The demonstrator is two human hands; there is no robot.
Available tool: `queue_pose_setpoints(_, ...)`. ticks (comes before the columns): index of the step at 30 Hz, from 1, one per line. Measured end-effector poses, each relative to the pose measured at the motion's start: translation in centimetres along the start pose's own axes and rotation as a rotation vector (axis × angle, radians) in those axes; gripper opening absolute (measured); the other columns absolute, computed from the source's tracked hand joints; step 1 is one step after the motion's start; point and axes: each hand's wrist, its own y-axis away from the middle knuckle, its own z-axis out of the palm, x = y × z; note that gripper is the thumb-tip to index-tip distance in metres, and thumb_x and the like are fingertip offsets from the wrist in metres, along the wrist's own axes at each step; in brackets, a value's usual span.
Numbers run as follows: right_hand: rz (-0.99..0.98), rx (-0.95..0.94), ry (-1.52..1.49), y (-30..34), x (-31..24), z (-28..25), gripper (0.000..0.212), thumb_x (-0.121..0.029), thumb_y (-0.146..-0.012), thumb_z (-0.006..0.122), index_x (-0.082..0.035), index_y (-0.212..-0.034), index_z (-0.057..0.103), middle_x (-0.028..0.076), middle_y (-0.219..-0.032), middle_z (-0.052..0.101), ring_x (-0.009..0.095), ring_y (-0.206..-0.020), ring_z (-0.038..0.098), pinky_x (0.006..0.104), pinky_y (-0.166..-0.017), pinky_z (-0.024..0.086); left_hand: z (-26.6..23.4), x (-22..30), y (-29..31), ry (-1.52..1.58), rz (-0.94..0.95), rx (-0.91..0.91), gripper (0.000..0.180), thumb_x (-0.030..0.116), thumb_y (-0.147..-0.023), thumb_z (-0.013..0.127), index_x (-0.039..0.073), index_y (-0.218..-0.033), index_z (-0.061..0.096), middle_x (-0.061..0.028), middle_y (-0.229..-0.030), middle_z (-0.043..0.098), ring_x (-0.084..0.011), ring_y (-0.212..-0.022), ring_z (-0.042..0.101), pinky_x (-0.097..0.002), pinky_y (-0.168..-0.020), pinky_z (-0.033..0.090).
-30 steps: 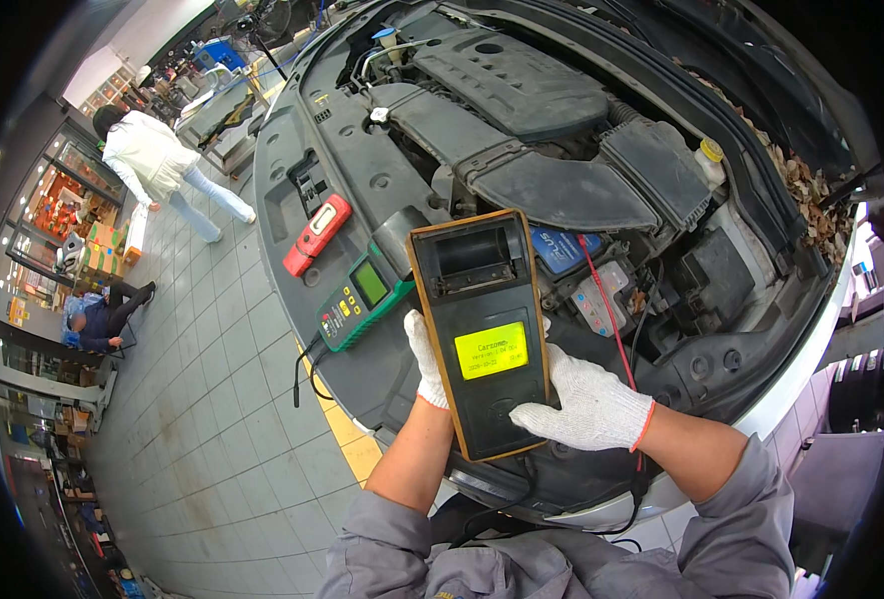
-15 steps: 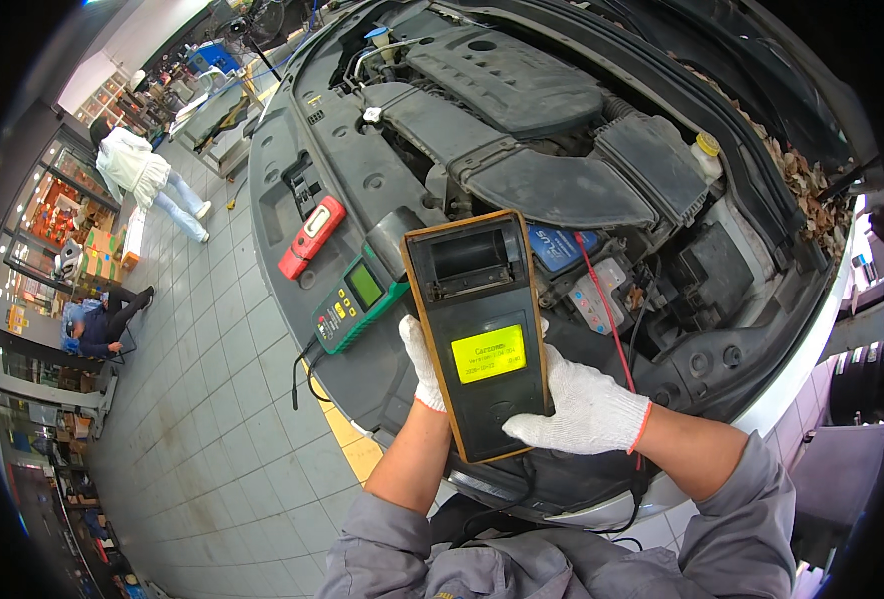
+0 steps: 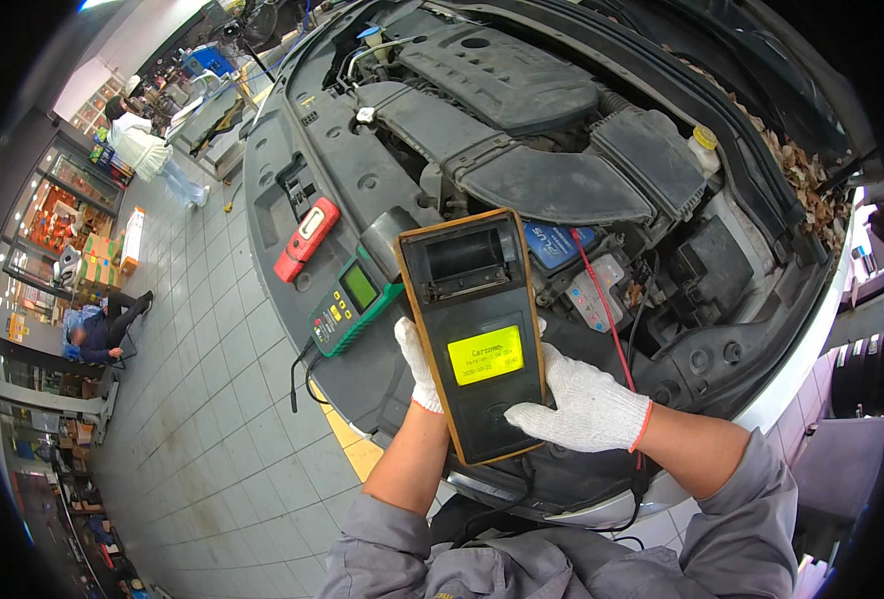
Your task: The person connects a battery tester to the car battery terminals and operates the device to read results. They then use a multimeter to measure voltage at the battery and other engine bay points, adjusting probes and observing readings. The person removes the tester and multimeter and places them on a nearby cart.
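Between my gloved hands is a black handheld battery tester (image 3: 474, 394) with an orange-brown edge, a lit yellow screen and an open printer bay at its top. My left hand (image 3: 419, 365), in a white knit glove, grips its left side, with the fingers partly hidden behind it. On the right side my right hand (image 3: 587, 401) is closed round the case, its thumb lying over the lower front near the round keypad. A red cable (image 3: 604, 309) and a black one run beside the car battery (image 3: 593, 298), just past my right hand.
A green-edged meter (image 3: 359, 292) and a red work light (image 3: 307, 240) lie on the car's front panel, left of the tester. Beyond is the engine cover (image 3: 502, 80). One person (image 3: 140, 145) stands at the far left; another (image 3: 97, 329) sits below.
The standing person at the far left has moved farther away toward the workbench. My hands keep the same hold on the battery tester, with only a slight shift of the view.
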Motion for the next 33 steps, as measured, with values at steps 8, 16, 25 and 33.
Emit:
queue_pose_setpoints(8,0.018,-0.004,0.056,-0.01,0.21,0.09,0.088,-0.051,-0.095,0.072,0.003,-0.156,0.038,0.031,-0.142,0.062,0.047,-0.13,0.063,0.0498,-0.112,0.05,0.19,0.17,-0.09,-0.024,0.028,-0.016,0.133,0.104,-0.076,0.048,0.003,-0.163,0.042,-0.0314,-0.151,0.055,-0.0494,-0.12,0.066,-0.0606,-0.101,0.056)
queue_pose_setpoints(16,0.004,-0.009,0.036,0.07,0.59,0.13,0.089,-0.054,-0.095,0.072,0.001,-0.157,0.038,0.031,-0.144,0.06,0.047,-0.13,0.063,0.0502,-0.112,0.051,0.46,0.25,-0.19,0.111,0.033,-0.088,0.128,0.102,-0.08,0.046,0.005,-0.163,0.043,-0.0306,-0.152,0.056,-0.0459,-0.127,0.064,-0.0586,-0.103,0.057)
queue_pose_setpoints(25,-0.05,0.042,0.058,-0.15,0.67,0.32,0.094,-0.05,-0.091,0.078,0.005,-0.156,0.039,0.029,-0.132,0.07,0.045,-0.123,0.069,0.0468,-0.108,0.054,0.18,0.14,0.0,0.074,0.022,-0.041,0.128,0.103,-0.08,0.045,0.007,-0.164,0.043,-0.029,-0.153,0.056,-0.0458,-0.126,0.064,-0.0585,-0.103,0.057)
queue_pose_setpoints(33,-0.06,0.04,0.063,-0.24,0.39,0.62,0.088,-0.055,-0.091,0.077,-0.005,-0.156,0.045,0.024,-0.146,0.059,0.041,-0.135,0.061,0.0471,-0.113,0.051,0.32,0.13,0.21,-0.083,0.039,0.039,0.131,0.105,-0.077,0.044,0.005,-0.163,0.043,-0.0299,-0.15,0.057,-0.0469,-0.122,0.066,-0.0589,-0.102,0.057)
